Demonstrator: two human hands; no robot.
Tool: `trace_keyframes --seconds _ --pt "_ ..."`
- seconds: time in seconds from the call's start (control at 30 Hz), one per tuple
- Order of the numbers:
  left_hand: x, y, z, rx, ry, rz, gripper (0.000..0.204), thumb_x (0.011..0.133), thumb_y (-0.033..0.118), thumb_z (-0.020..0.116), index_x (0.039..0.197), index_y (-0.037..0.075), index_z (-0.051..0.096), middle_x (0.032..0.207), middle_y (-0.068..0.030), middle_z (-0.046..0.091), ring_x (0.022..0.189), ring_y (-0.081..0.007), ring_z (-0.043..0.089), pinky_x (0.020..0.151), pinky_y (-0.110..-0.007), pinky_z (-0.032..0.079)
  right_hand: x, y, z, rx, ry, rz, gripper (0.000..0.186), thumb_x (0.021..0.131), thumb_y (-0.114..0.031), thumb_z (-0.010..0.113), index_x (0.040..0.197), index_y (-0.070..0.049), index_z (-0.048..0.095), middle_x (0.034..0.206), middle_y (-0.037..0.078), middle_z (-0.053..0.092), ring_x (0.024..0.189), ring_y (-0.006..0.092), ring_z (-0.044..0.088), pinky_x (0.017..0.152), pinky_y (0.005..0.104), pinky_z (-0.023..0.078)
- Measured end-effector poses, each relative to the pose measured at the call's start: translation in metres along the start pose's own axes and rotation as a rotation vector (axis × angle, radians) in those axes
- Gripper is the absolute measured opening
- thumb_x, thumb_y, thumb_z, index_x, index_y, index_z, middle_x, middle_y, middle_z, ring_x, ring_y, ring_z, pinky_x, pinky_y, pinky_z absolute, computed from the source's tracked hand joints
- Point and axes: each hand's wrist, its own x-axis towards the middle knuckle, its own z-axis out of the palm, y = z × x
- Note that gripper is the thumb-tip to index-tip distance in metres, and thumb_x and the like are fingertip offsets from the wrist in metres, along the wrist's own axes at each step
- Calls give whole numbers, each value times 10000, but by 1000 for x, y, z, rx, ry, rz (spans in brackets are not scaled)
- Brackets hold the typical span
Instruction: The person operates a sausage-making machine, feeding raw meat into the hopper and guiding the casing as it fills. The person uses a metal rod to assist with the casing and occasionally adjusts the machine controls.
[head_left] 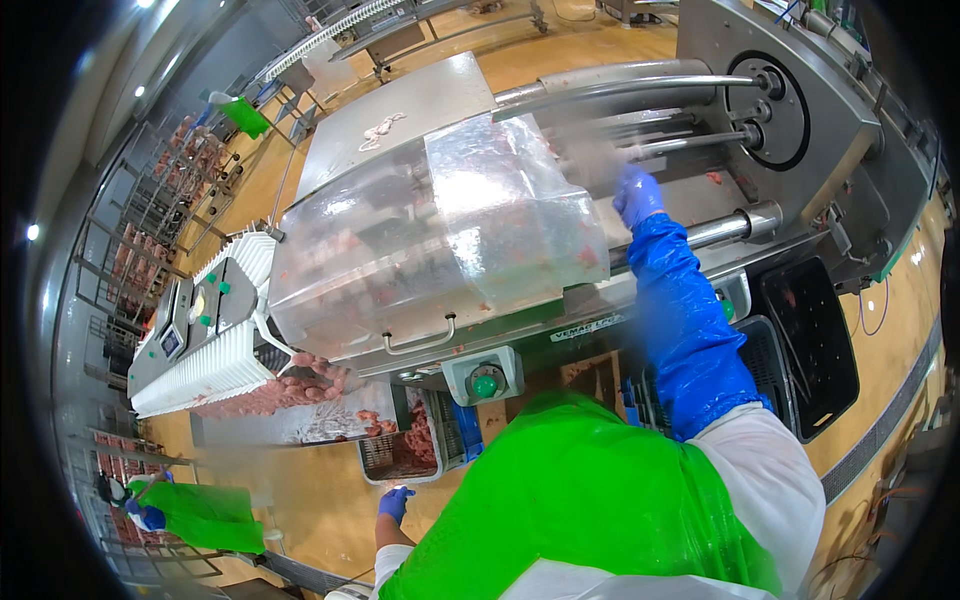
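Observation:
My right hand [637,196], in a purple glove with a blue sleeve cover [678,310], reaches into the open part of a steel machine [800,215]. Its fingers are curled closed just below a long metal tube [680,145]. A brownish blur lies beyond the fingertips, and whatever they grip cannot be made out. Low down by my left side, my purple-gloved left hand [396,505] hangs near a grey crate [400,470] of reddish meat. Its fingers are partly bent and too small to read. A clear cover [350,260] with a handle [420,340] encloses the machine's left part.
Sausages [300,385] hang from a white-toothed conveyor [215,340] at the left. Black crates [815,350] stand right of my arm. A green knob [485,385] juts from the machine's front. A co-worker in a green apron [195,515] stands at the lower left.

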Motion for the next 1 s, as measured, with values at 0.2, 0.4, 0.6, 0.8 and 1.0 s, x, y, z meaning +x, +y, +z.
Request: trace_keyframes --seconds 0.2,0.4,0.6,0.8,1.0 --pt "17 5 -3 38 -18 17 341 965 347 560 1030 93 778 918 -78 653 705 -167 567 640 -327 482 5 -5 11 28 124 -41 243 973 -298 590 750 -238 516 568 -96 386 434 85 341 416 285 282" --pt "22 -73 -1 389 51 137 462 889 460 592 1142 105 747 1255 -203 677 1161 -369 633 1016 -458 471 -26 -7 13 -2061 104 -699 242 956 -209 567 1092 -94 730 997 140 745 869 318 720 732 422 581" --pt "62 -45 11 430 162 209 474 980 539 456 1030 206 790 1191 -142 714 1139 -352 645 1028 -447 464 106 -10 -94 -1034 -291 -504 488 1025 -272 481 1418 13 534 1392 179 577 1312 267 516 1092 417 414" --pt "9 -58 0 320 116 25 468 983 544 442 1067 242 790 1272 -135 678 1190 -329 620 1051 -454 452 95 34 -77 -972 -82 -451 445 1021 -240 495 1381 13 558 1365 162 597 1254 260 545 1060 400 435" --pt "-23 -137 7 302 113 -60 466 984 528 430 1125 249 776 1341 -129 641 1225 -342 595 1055 -454 450 82 66 -49 -985 -127 -462 402 1017 -209 510 1345 13 581 1337 145 618 1197 253 574 1027 383 456"
